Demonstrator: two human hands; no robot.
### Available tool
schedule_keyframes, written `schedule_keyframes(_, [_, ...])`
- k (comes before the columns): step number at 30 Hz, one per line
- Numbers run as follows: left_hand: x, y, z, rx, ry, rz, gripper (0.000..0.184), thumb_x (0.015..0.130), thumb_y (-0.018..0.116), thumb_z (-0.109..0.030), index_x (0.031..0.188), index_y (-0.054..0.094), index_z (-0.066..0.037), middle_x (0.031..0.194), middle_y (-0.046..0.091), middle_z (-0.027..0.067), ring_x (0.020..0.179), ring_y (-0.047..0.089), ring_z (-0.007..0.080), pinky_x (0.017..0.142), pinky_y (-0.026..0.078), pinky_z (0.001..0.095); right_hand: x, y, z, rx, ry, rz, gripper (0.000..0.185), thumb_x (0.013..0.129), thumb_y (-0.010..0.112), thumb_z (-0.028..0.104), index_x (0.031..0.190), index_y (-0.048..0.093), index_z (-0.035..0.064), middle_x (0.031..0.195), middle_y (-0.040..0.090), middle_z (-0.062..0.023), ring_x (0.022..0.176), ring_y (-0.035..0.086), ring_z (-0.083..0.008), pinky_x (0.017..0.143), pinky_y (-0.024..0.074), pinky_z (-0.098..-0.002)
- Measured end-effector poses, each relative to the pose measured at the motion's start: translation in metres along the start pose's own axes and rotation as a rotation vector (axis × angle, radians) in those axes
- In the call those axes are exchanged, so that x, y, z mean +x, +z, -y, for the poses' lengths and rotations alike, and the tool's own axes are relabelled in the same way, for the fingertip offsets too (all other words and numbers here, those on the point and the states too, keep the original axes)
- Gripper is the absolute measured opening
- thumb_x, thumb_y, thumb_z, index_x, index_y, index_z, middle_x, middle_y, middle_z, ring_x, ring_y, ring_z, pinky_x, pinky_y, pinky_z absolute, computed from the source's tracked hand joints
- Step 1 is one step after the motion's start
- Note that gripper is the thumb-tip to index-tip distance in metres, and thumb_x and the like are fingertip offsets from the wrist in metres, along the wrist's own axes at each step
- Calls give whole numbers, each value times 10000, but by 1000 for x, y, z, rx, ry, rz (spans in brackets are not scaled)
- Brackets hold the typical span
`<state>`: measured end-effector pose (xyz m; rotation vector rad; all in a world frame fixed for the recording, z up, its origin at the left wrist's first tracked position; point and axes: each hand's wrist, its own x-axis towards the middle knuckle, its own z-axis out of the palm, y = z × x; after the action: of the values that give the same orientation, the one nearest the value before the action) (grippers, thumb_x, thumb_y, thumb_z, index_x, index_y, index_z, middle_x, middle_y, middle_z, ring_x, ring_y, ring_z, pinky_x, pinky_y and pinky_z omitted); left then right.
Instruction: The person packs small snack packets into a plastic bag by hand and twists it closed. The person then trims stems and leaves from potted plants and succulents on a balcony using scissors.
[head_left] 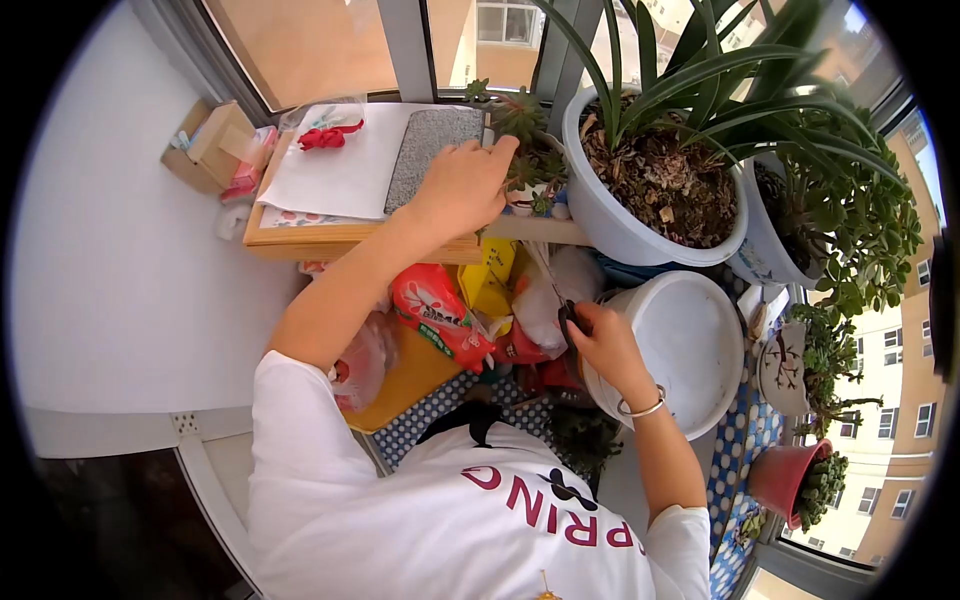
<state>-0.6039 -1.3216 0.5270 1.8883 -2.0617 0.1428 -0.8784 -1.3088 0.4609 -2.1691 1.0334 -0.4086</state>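
Observation:
My right hand (605, 345) grips the dark handle of a pair of scissors (563, 306), whose thin metal blades point up and away from me. A large round white tub (690, 345) stands just right of that hand. My left hand (462, 180) reaches over the right edge of a grey textured slab (425, 145). Its fingers curl down beside a small potted succulent (535, 155) on the sill, and the fingertips are hidden, so what they hold cannot be made out.
White paper (335, 165) and a red ribbon (330, 135) lie on a wooden board (330, 238). A red packet (440, 315) and plastic bags (365, 365) sit below. A large potted plant (650, 190) stands at the window, with more pots (790, 475) along the right.

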Motion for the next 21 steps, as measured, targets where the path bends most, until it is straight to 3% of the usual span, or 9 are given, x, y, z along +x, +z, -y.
schedule_keyframes(2, [17,-19,7,-289,-87,87,467,767,659,-151,1170,492,17,840,637,144,846,626,306,758,486,388,26,4,7,-31,-57,-20,194,809,655,156,828,593,-27,660,573,-216,595,539,-376,550,428,-416])
schedule_keyframes(4, [38,-17,28,-524,-30,163,440,820,616,-137,1206,470,13,900,625,133,800,639,223,713,497,347,49,6,14,-64,-117,-38,177,811,649,116,844,585,-45,649,552,-219,533,493,-344,522,405,-379])
schedule_keyframes(5, [46,-15,37,-641,-1,198,426,846,594,-131,1225,459,11,930,619,128,777,646,182,690,502,327,60,7,16,-71,-90,-25,150,844,626,103,871,609,-43,623,568,-178,515,517,-267,527,418,-355])
schedule_keyframes(8, [59,-8,52,-947,50,253,366,902,557,-180,1205,484,12,949,624,105,807,646,146,712,503,298,87,17,-2,120,-115,-123,157,896,582,101,885,627,-50,621,578,-92,549,519,-165,544,422,-319])
schedule_keyframes(11, [48,-35,49,-1190,-222,258,357,927,549,-243,1168,515,19,991,624,104,780,639,152,731,503,287,102,30,-22,292,-119,-203,218,942,547,136,886,641,-53,625,572,-27,584,504,-99,572,414,-276])
schedule_keyframes(14, [43,-47,87,-755,-207,415,376,938,542,-293,1148,526,20,1011,629,112,786,638,155,715,507,281,102,28,-14,380,-32,-206,270,952,557,206,879,648,-38,617,562,-23,581,489,-97,572,390,-262])
schedule_keyframes(17, [48,-15,102,-196,-5,113,356,946,541,-282,1129,535,22,957,638,100,767,643,155,675,516,273,101,31,-13,458,40,-210,318,945,580,275,865,653,-23,609,551,-19,583,476,-92,567,365,-256])
schedule_keyframes(21, [79,4,75,-717,-63,134,286,942,556,-220,1086,545,26,869,634,81,756,646,147,657,521,282,95,19,18,643,95,-175,361,933,601,327,844,650,-20,599,539,-11,589,462,-85,584,350,-247])
